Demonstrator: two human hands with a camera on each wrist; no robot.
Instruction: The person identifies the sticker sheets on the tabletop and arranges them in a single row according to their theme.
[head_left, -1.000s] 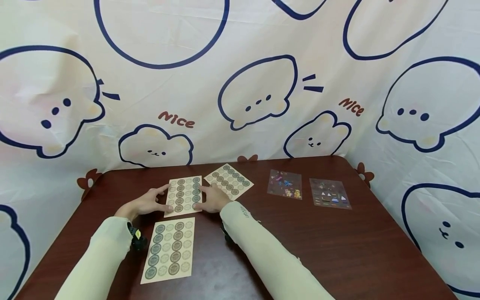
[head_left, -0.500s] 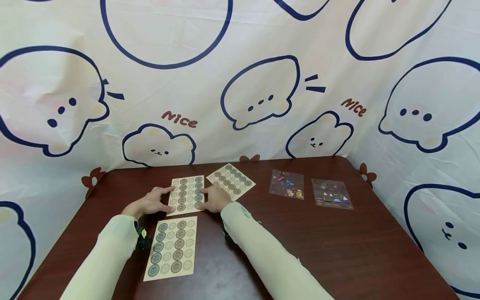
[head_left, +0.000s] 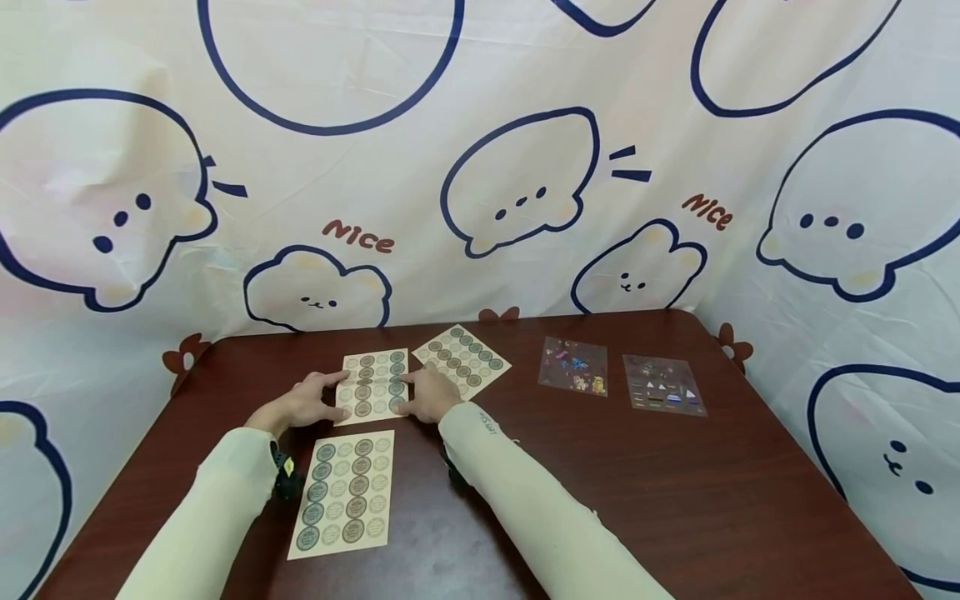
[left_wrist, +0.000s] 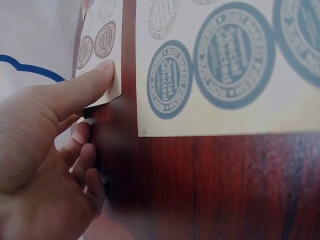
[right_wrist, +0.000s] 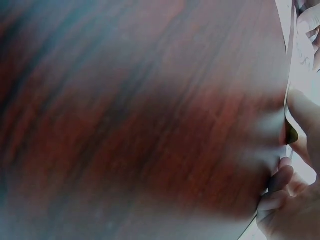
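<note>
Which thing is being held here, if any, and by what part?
The sticker sheet between the hands: left hand at its left edge, right hand at its right.

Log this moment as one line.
left hand: touching left edge of middle label sheet | right hand: touching its right edge | nearer label sheet: flat on table

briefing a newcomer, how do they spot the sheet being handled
On the dark red-brown wooden table, look left of centre, toward the back. There lies the cream rectangular paper sheet of round stickers, behind another sticker sheet and left of an angled sheet. It alone sits between the left hand and right hand.
</note>
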